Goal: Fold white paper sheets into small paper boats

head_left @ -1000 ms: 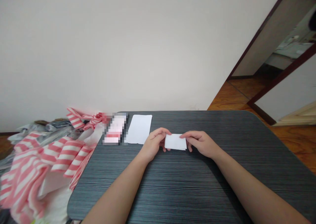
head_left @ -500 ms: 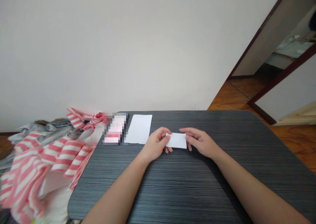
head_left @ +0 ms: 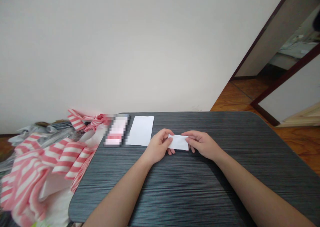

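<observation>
A small white rectangle of paper (head_left: 178,142), seemingly folded, is held between my two hands above the dark table. My left hand (head_left: 159,146) pinches its left end, thumb on top and fingers behind. At the right end, my right hand (head_left: 202,143) grips the paper the same way, its thumb lying on the near face. Parts of the lower fingers of both hands are hidden behind the paper. Beyond my left hand lies a larger white sheet stack or pad (head_left: 141,131), flat on the table.
The dark striped-grain table (head_left: 175,190) reaches to a pale wall (head_left: 155,53). A pixelated pink and white item (head_left: 116,131) lies at the table's left edge. Left of the table is a heap of red-and-white striped cloth (head_left: 32,173). A doorway (head_left: 265,70) stands at the right.
My right hand's thumb and fingers have closed in on the paper's right end and shifted slightly left. My left hand has hardly moved.
</observation>
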`<state>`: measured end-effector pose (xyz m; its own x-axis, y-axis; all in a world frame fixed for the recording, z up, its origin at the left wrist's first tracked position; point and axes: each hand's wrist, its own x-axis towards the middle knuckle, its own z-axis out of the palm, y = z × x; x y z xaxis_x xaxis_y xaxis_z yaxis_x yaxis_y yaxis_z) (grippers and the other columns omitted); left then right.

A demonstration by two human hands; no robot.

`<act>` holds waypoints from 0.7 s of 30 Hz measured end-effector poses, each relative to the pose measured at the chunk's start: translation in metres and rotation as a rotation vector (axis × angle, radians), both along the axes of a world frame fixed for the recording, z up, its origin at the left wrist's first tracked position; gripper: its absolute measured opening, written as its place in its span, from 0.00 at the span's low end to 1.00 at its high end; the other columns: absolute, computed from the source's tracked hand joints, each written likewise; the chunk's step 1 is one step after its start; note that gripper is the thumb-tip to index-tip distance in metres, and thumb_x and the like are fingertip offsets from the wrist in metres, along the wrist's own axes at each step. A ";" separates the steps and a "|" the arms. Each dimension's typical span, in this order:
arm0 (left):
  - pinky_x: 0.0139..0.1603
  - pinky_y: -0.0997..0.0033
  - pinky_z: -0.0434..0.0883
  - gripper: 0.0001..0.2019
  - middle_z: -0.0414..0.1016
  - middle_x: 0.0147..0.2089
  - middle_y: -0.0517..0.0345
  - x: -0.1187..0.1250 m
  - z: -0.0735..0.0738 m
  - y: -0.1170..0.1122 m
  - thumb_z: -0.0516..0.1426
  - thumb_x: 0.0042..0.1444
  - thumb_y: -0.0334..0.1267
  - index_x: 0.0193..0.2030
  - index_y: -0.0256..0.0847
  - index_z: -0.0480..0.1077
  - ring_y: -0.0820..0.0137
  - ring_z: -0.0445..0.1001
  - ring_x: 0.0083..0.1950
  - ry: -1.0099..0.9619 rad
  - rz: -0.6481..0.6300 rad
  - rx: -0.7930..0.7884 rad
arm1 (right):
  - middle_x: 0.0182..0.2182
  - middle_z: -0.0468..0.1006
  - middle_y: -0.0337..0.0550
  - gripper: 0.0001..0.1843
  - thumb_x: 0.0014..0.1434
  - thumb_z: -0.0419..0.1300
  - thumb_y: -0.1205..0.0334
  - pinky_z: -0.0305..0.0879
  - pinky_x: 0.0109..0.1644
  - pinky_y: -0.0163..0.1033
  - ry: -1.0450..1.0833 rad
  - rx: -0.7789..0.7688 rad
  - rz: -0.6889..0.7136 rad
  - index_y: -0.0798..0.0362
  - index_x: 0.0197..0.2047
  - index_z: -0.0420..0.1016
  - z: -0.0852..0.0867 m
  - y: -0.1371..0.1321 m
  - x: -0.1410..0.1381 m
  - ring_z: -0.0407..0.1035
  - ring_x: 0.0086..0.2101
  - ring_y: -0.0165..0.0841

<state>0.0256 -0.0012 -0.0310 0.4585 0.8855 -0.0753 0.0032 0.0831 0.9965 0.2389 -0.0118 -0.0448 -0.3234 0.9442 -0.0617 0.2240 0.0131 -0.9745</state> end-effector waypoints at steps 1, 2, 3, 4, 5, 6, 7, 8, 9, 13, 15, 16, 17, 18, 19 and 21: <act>0.21 0.77 0.67 0.12 0.69 0.23 0.63 0.000 0.000 0.000 0.53 0.58 0.41 0.46 0.38 0.60 0.74 0.70 0.21 0.002 0.004 0.001 | 0.23 0.74 0.38 0.18 0.60 0.56 0.56 0.60 0.22 0.32 0.000 -0.001 0.001 0.56 0.49 0.71 0.000 0.000 0.000 0.63 0.19 0.26; 0.21 0.76 0.67 0.13 0.69 0.23 0.63 0.000 0.001 0.000 0.53 0.58 0.40 0.47 0.38 0.60 0.74 0.70 0.21 0.003 0.006 0.003 | 0.23 0.74 0.38 0.18 0.60 0.55 0.56 0.61 0.22 0.32 -0.002 -0.003 0.002 0.57 0.49 0.71 0.001 0.000 0.000 0.64 0.19 0.26; 0.21 0.76 0.67 0.13 0.69 0.23 0.63 0.000 0.001 0.000 0.53 0.58 0.40 0.48 0.38 0.60 0.74 0.70 0.21 0.002 0.006 0.005 | 0.23 0.74 0.39 0.17 0.60 0.55 0.56 0.61 0.22 0.32 -0.005 -0.007 0.003 0.57 0.49 0.71 0.001 0.000 0.001 0.64 0.19 0.26; 0.21 0.76 0.67 0.13 0.69 0.24 0.63 0.000 0.001 0.000 0.52 0.58 0.39 0.48 0.38 0.59 0.74 0.70 0.21 0.000 0.005 0.006 | 0.23 0.74 0.39 0.17 0.60 0.54 0.55 0.61 0.22 0.32 -0.009 -0.013 0.007 0.57 0.48 0.72 0.001 0.000 0.001 0.64 0.18 0.26; 0.21 0.76 0.68 0.13 0.69 0.24 0.62 0.000 0.000 0.000 0.52 0.58 0.39 0.48 0.38 0.59 0.74 0.70 0.21 -0.004 0.002 0.008 | 0.23 0.74 0.39 0.17 0.61 0.54 0.55 0.61 0.22 0.32 -0.011 -0.018 0.010 0.57 0.48 0.72 0.001 0.000 0.001 0.64 0.18 0.26; 0.21 0.76 0.68 0.13 0.69 0.24 0.62 0.000 0.000 0.000 0.52 0.58 0.39 0.48 0.38 0.59 0.74 0.70 0.21 -0.007 0.000 0.011 | 0.23 0.74 0.40 0.17 0.61 0.53 0.55 0.61 0.22 0.32 -0.013 -0.022 0.012 0.57 0.47 0.73 0.001 0.001 0.001 0.64 0.18 0.26; 0.22 0.76 0.68 0.13 0.69 0.25 0.62 -0.001 -0.001 0.000 0.52 0.58 0.39 0.48 0.38 0.59 0.74 0.70 0.21 -0.010 -0.003 0.014 | 0.23 0.74 0.40 0.17 0.61 0.53 0.55 0.61 0.22 0.31 -0.011 -0.027 0.016 0.57 0.46 0.73 0.001 0.001 0.001 0.64 0.18 0.26; 0.22 0.76 0.68 0.13 0.69 0.25 0.62 -0.001 -0.002 0.000 0.52 0.59 0.39 0.48 0.38 0.59 0.74 0.70 0.21 -0.011 -0.006 0.016 | 0.23 0.74 0.40 0.17 0.61 0.53 0.55 0.61 0.21 0.31 -0.009 -0.030 0.016 0.57 0.45 0.74 0.002 0.001 0.001 0.64 0.18 0.26; 0.22 0.76 0.68 0.12 0.69 0.25 0.62 -0.001 -0.003 0.000 0.52 0.59 0.39 0.48 0.38 0.59 0.75 0.70 0.21 -0.011 -0.008 0.017 | 0.23 0.74 0.40 0.17 0.61 0.53 0.55 0.60 0.21 0.31 -0.006 -0.033 0.013 0.57 0.44 0.74 0.002 0.001 0.001 0.64 0.18 0.25; 0.21 0.76 0.69 0.12 0.68 0.25 0.63 -0.001 -0.006 0.001 0.51 0.59 0.39 0.48 0.39 0.59 0.74 0.71 0.21 -0.013 -0.008 0.023 | 0.23 0.74 0.39 0.16 0.61 0.53 0.55 0.60 0.20 0.30 -0.004 -0.033 0.007 0.57 0.42 0.75 0.005 0.000 -0.001 0.63 0.18 0.25; 0.21 0.76 0.69 0.11 0.68 0.25 0.63 0.000 -0.007 0.001 0.51 0.59 0.39 0.47 0.39 0.58 0.74 0.71 0.21 -0.016 -0.004 0.026 | 0.23 0.74 0.39 0.15 0.61 0.53 0.55 0.60 0.20 0.30 -0.002 -0.035 0.008 0.57 0.41 0.75 0.006 0.000 -0.001 0.63 0.18 0.25; 0.21 0.76 0.68 0.11 0.68 0.25 0.63 0.000 -0.007 0.001 0.51 0.59 0.39 0.47 0.39 0.58 0.74 0.71 0.21 -0.017 -0.004 0.025 | 0.23 0.74 0.39 0.15 0.61 0.53 0.55 0.60 0.20 0.30 -0.001 -0.036 0.005 0.57 0.41 0.75 0.007 0.000 -0.002 0.63 0.18 0.25; 0.21 0.76 0.68 0.11 0.68 0.25 0.63 0.000 -0.006 0.001 0.51 0.59 0.39 0.47 0.39 0.58 0.74 0.71 0.21 -0.016 -0.007 0.024 | 0.23 0.74 0.39 0.15 0.61 0.53 0.55 0.60 0.20 0.30 0.001 -0.038 0.001 0.57 0.40 0.75 0.007 0.000 -0.002 0.63 0.18 0.24; 0.21 0.76 0.68 0.11 0.68 0.25 0.63 0.000 -0.006 0.001 0.51 0.60 0.39 0.47 0.39 0.58 0.75 0.70 0.21 -0.014 -0.010 0.022 | 0.22 0.74 0.39 0.15 0.61 0.53 0.55 0.60 0.20 0.30 0.003 -0.042 -0.002 0.58 0.41 0.74 0.007 0.000 -0.002 0.63 0.18 0.24; 0.21 0.76 0.68 0.11 0.68 0.24 0.64 0.000 -0.006 0.001 0.51 0.60 0.39 0.47 0.39 0.58 0.75 0.70 0.21 -0.013 -0.012 0.021 | 0.23 0.74 0.39 0.15 0.61 0.53 0.55 0.60 0.20 0.30 0.004 -0.046 -0.003 0.58 0.41 0.74 0.006 0.001 -0.002 0.63 0.18 0.25; 0.21 0.76 0.68 0.10 0.68 0.24 0.64 0.000 -0.005 0.001 0.51 0.60 0.38 0.47 0.39 0.58 0.75 0.70 0.21 -0.012 -0.010 0.017 | 0.23 0.74 0.40 0.16 0.61 0.53 0.55 0.61 0.20 0.30 0.005 -0.056 0.003 0.58 0.42 0.73 0.005 0.001 -0.002 0.64 0.18 0.25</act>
<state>0.0259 -0.0005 -0.0360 0.4682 0.8819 -0.0545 -0.0078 0.0658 0.9978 0.2373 -0.0106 -0.0399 -0.3263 0.9385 -0.1132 0.2192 -0.0413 -0.9748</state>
